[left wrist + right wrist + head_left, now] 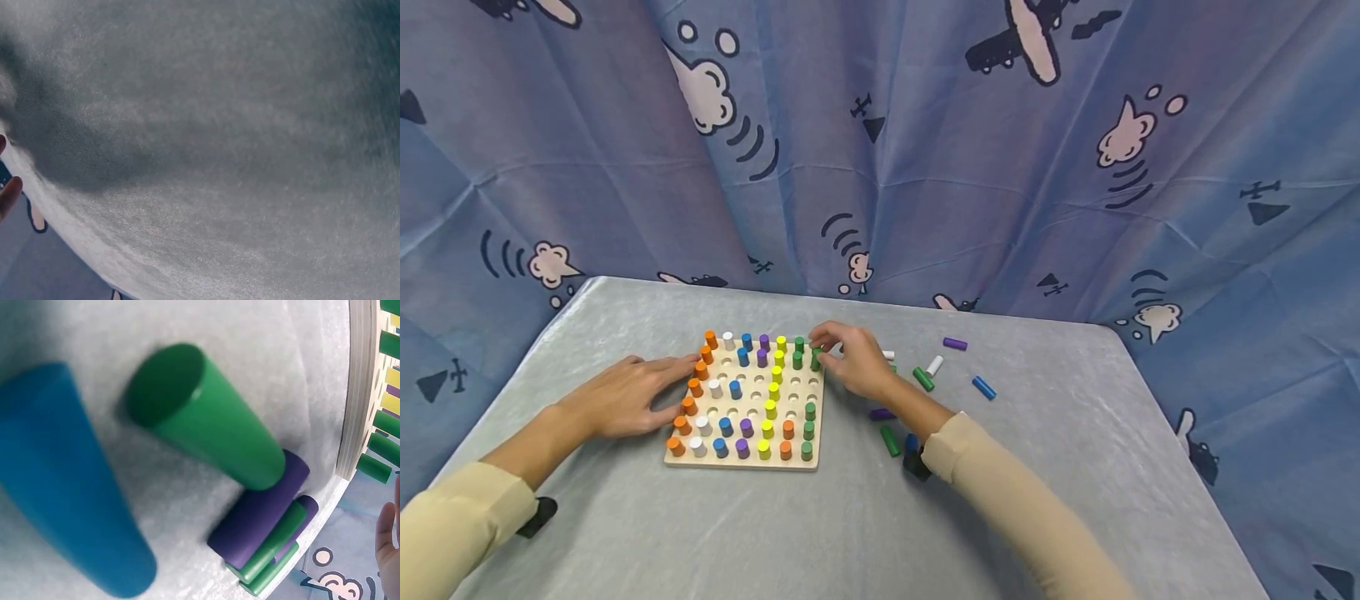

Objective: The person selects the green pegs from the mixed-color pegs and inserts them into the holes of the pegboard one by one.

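Note:
A wooden pegboard (747, 458) lies on the grey cloth-covered table (865, 517), with coloured pegs standing in columns of orange, white, blue, purple, yellow and green. My right hand (822, 350) pinches a green peg (816, 360) at the far end of the board's right-hand column. My left hand (664, 387) lies flat on the table, its straight fingers touching the board's left edge. In the right wrist view, a blue peg (62, 481), a green peg (206, 434) and a purple peg (259, 515) lie close up beside the board's edge (356, 394).
Loose pegs lie right of the board: purple (955, 343), white (934, 365), green (922, 379), blue (983, 387), and green (890, 441) near my right wrist. A blue curtain (925, 150) with aeroplane prints hangs behind the table. The left wrist view shows only grey cloth (219, 156).

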`<state>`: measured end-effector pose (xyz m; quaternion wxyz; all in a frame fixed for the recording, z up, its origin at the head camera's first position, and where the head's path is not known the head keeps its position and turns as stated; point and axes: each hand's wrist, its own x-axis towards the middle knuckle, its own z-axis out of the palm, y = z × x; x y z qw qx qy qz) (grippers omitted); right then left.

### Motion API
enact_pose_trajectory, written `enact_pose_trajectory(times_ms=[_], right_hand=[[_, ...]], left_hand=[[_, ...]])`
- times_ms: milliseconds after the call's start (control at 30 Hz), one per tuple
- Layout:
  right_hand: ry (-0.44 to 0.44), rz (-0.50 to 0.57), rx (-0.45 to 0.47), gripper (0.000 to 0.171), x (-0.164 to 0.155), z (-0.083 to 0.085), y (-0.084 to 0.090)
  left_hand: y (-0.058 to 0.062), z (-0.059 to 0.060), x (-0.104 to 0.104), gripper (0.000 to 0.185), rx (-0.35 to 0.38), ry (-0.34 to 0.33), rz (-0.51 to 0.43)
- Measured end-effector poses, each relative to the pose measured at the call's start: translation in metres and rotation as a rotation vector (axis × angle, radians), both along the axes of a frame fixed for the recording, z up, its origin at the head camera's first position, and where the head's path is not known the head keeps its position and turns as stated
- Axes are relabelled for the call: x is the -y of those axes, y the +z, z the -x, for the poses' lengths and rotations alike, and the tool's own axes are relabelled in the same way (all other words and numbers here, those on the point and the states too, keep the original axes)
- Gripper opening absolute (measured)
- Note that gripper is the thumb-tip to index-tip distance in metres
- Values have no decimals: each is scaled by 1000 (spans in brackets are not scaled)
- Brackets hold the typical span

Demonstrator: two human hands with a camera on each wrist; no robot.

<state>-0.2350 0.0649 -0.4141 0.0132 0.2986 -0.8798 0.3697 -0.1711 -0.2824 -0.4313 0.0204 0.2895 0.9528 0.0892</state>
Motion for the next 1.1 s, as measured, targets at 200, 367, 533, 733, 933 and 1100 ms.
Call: enact_pose_trajectory(times_ms=[200, 367, 533, 733, 933, 1100], right_hand=[[-17, -8, 14, 25, 0, 1, -1], [-9, -5, 29, 24, 0, 1, -2], [-3, -4, 36, 24, 2, 2, -3], [-5, -12, 44, 25, 3, 2, -3], [-14, -24, 22, 26, -8, 4, 4], [-44, -34, 16, 25, -33, 10, 12]], left_hand=[[0, 1, 0, 66, -2, -5, -3], [0, 1, 0, 66, -4, -2, 0], [0, 0, 0, 66, -2, 2, -1], [0, 0, -1, 64, -11, -7, -10], [1, 0, -1, 65, -4, -4, -8], [1, -1, -1, 65, -1, -5, -10]])
